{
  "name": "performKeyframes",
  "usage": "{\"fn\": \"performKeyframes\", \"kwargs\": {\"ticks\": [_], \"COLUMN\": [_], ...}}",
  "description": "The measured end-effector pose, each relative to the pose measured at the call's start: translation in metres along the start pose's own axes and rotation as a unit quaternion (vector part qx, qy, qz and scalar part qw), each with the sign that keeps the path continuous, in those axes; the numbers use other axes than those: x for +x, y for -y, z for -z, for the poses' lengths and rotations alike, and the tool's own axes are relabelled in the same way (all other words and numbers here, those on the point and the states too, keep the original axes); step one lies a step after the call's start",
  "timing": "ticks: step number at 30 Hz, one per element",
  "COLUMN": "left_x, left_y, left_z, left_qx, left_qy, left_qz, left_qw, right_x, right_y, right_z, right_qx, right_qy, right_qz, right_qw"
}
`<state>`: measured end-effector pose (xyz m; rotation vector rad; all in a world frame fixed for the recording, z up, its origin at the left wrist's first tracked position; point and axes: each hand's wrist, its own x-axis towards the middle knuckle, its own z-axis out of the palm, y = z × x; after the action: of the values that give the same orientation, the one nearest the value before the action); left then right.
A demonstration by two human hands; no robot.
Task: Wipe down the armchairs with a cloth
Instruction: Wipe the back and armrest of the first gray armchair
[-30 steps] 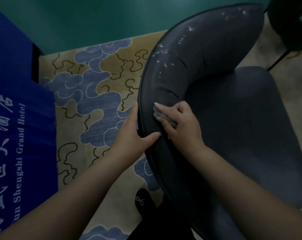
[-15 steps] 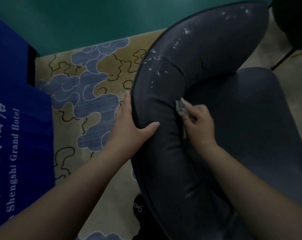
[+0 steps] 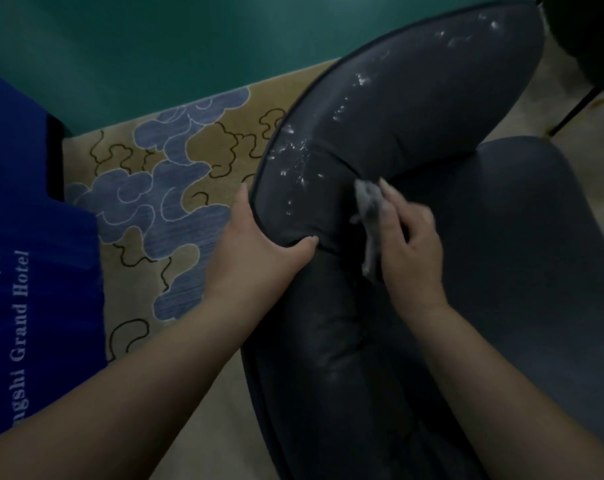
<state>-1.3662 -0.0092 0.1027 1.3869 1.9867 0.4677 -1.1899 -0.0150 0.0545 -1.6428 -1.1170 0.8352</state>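
Note:
A dark grey armchair [image 3: 415, 109] with a curved padded backrest fills the right half of the head view; white specks dot the upper part of the padding. My left hand [image 3: 259, 247] grips the backrest's outer rim, thumb on top of the padding and fingers behind the edge. My right hand [image 3: 408, 244] presses a small grey cloth [image 3: 368, 209] against the inner side of the backrest, near the crease where it meets the seat cushion [image 3: 522, 244]. The cloth hangs partly below my palm.
A beige carpet [image 3: 203, 147] with blue cloud shapes lies left of the chair. A blue cloth with white hotel lettering [image 3: 20, 271] covers something at the far left. A green wall [image 3: 155, 39] runs behind. A dark chair leg [image 3: 577, 105] stands at top right.
My right hand has slid the cloth from the top of the backrest down and right onto its inner side. My left hand has kept its grip on the rim.

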Motion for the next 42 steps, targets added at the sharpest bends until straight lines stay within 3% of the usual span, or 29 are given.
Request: {"fn": "performKeyframes", "kwargs": {"ticks": [3, 7, 13, 15, 17, 18, 23, 25, 28, 34, 36, 39, 42], "left_x": [-0.001, -0.002, -0.001, -0.001, -0.001, -0.001, -0.003, -0.002, -0.002, -0.002, -0.002, -0.003, -0.004], "left_y": [-0.002, 0.000, 0.002, 0.004, 0.005, 0.005, 0.005, 0.006, 0.006, 0.006, 0.006, 0.006, 0.007], "left_z": [-0.002, -0.004, -0.004, -0.005, -0.006, -0.006, -0.004, -0.004, -0.005, -0.004, -0.005, -0.005, -0.005], "left_qx": [0.016, 0.028, 0.036, 0.029, 0.021, 0.016, 0.002, 0.000, 0.000, 0.004, 0.008, 0.011, 0.009], "left_qy": [-0.028, -0.041, -0.043, -0.040, -0.035, -0.033, -0.029, -0.029, -0.034, -0.035, -0.042, -0.049, -0.043], "left_qz": [-0.013, -0.020, -0.033, -0.034, -0.031, -0.031, -0.044, -0.045, -0.047, -0.053, -0.053, -0.054, -0.050], "left_qw": [0.999, 0.999, 0.998, 0.998, 0.999, 0.999, 0.999, 0.999, 0.998, 0.998, 0.998, 0.997, 0.998], "right_x": [0.027, 0.041, 0.047, 0.044, 0.042, 0.044, 0.072, 0.067, 0.056, 0.072, 0.072, 0.072, 0.090], "right_y": [0.043, 0.049, 0.030, 0.045, 0.054, 0.053, 0.034, 0.042, 0.050, 0.038, 0.050, 0.066, 0.061], "right_z": [-0.026, -0.044, -0.022, -0.029, -0.035, -0.034, -0.001, -0.010, -0.032, -0.014, -0.029, -0.054, -0.047], "right_qx": [0.002, -0.093, -0.043, -0.045, -0.109, -0.139, -0.151, -0.109, -0.127, -0.120, -0.099, -0.145, -0.194], "right_qy": [0.081, 0.165, 0.075, 0.133, 0.229, 0.250, 0.180, 0.203, 0.265, 0.179, 0.154, 0.182, 0.146], "right_qz": [0.142, 0.315, 0.171, 0.249, 0.342, 0.348, 0.262, 0.296, 0.376, 0.259, 0.284, 0.340, 0.292], "right_qw": [0.986, 0.930, 0.981, 0.958, 0.905, 0.893, 0.936, 0.927, 0.879, 0.941, 0.941, 0.911, 0.925]}}
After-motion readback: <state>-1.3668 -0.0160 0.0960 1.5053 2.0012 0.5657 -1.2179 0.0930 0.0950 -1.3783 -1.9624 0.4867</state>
